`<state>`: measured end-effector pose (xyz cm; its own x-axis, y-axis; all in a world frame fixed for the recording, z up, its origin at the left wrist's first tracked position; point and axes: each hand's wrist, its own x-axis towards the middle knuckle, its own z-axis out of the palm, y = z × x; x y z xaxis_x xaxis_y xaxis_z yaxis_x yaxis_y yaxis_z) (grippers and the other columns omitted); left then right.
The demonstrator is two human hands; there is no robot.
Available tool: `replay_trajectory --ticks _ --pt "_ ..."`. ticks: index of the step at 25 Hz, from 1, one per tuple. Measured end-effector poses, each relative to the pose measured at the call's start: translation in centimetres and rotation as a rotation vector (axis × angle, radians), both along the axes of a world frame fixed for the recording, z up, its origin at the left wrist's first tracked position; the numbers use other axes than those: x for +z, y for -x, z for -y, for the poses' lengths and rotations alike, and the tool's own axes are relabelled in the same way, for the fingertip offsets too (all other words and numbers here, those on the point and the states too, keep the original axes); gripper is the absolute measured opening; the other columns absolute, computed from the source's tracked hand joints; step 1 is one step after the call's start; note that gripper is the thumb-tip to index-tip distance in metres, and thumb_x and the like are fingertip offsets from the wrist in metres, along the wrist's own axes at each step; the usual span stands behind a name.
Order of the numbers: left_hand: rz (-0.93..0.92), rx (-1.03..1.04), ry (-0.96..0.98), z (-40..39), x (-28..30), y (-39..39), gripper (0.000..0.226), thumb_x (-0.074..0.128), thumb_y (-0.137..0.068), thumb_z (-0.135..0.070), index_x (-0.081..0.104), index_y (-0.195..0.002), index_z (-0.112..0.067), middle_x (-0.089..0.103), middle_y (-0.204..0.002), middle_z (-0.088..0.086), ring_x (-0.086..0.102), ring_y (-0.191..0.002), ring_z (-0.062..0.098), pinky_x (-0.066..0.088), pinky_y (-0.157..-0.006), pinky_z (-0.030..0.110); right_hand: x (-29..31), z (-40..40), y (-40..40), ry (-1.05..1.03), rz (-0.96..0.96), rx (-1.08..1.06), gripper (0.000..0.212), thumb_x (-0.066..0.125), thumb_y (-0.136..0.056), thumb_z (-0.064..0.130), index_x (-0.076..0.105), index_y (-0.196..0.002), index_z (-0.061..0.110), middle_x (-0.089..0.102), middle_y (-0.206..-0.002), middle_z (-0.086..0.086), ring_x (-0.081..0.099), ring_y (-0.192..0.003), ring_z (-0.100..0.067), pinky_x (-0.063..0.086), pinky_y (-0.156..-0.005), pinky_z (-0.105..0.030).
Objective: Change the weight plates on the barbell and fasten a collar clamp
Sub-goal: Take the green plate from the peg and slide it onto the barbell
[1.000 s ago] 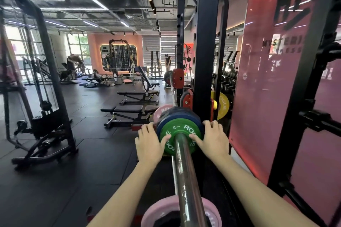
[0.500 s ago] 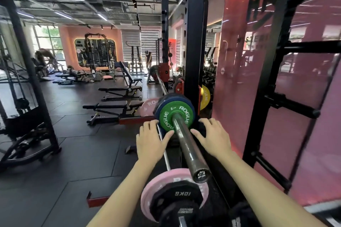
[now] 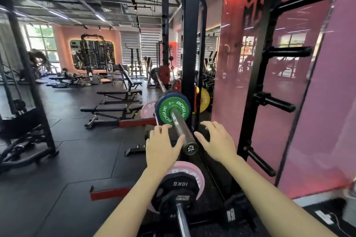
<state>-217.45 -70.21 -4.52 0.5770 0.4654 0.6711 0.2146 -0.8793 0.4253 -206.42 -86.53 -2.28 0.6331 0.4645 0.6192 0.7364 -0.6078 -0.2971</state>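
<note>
The barbell sleeve [image 3: 180, 128] points toward me from the rack, its end cap near my hands. A green Rogue plate [image 3: 167, 112] sits on it in front of a larger blue plate [image 3: 183, 97]. My left hand [image 3: 161, 148] hovers open to the left of the sleeve end, and my right hand [image 3: 218, 141] hovers open to its right; neither touches a plate. Below my arms a second bar carries a black 10 kg plate [image 3: 178, 192] against a pink plate [image 3: 192, 169]. I see no collar clamp.
A black rack upright [image 3: 189, 44] stands just behind the plates. Storage pegs [image 3: 273, 102] stick out from a black post on the right, beside a pink wall panel [image 3: 317, 121]. Benches [image 3: 113, 109] and another pink plate [image 3: 148, 109] lie on the floor to the left.
Both hands have come off the green plate and drawn back along the sleeve to its end. My view has pulled back, showing the lower bar's plates.
</note>
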Motion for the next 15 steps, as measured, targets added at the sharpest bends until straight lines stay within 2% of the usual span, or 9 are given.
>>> replay_trajectory --ticks 3,8,12,15 --pt "-0.002 0.017 0.036 3.1 -0.9 2.4 0.061 0.040 -0.087 -0.069 0.055 -0.123 -0.021 0.055 -0.116 -0.001 0.052 -0.108 0.023 0.048 -0.085 0.043 -0.5 2.9 2.7 -0.004 -0.011 0.031 0.048 0.045 -0.093 0.059 0.048 -0.131 0.029 0.056 -0.116 0.008 0.051 -0.112 -0.013 0.049 -0.084 -0.034" --pt "0.004 -0.052 0.061 11.7 -2.3 5.7 0.054 0.052 -0.088 -0.060 0.054 -0.126 -0.021 0.054 -0.120 -0.003 0.051 -0.112 0.020 0.048 -0.090 0.040 -2.7 9.9 7.2 -0.081 -0.057 0.026 0.046 0.049 -0.093 0.055 0.051 -0.130 0.028 0.056 -0.116 0.009 0.052 -0.110 -0.012 0.046 -0.080 -0.030" --pt "-0.020 -0.127 -0.026 17.4 -2.6 6.4 0.057 0.046 -0.088 -0.063 0.055 -0.123 -0.020 0.055 -0.117 -0.002 0.053 -0.106 0.020 0.047 -0.084 0.037 -3.7 16.3 8.7 -0.099 -0.084 -0.029 0.046 0.050 -0.093 0.054 0.051 -0.130 0.026 0.057 -0.118 0.007 0.052 -0.112 -0.014 0.048 -0.083 -0.033" --pt "-0.036 -0.170 -0.038 21.2 -1.6 5.3 0.059 0.043 -0.088 -0.064 0.055 -0.125 -0.019 0.055 -0.118 0.000 0.053 -0.108 0.022 0.046 -0.085 0.038 -3.1 21.6 8.5 -0.131 -0.065 -0.116 0.046 0.050 -0.092 0.054 0.051 -0.129 0.026 0.058 -0.118 0.005 0.052 -0.113 -0.017 0.049 -0.085 -0.036"
